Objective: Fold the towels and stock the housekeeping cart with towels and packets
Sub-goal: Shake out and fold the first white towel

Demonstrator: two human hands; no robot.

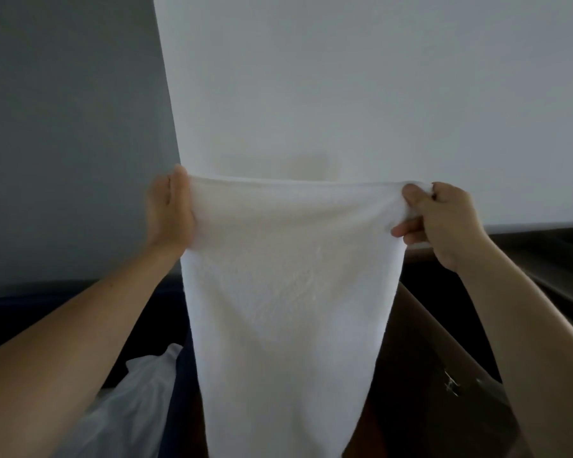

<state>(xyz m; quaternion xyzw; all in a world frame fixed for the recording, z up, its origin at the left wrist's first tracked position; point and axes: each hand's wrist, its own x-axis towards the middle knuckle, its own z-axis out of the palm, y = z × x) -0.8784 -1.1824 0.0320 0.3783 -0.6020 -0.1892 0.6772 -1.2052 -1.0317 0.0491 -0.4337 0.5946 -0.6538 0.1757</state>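
A white towel (285, 292) hangs in the air in front of me, stretched flat along its top edge and narrowing toward the bottom of the frame. My left hand (171, 209) grips the towel's upper left corner, fingers wrapped behind the cloth. My right hand (434, 216) pinches the upper right corner between thumb and curled fingers. Both arms are held out at chest height. The towel hides whatever lies directly behind and below it.
A white wall (377, 94) and a grey wall (63, 127) meet at a corner ahead. A crumpled clear plastic bag (139, 391) lies at lower left on a dark surface. A dark brown furniture edge (444, 375) with a metal fitting runs along the lower right.
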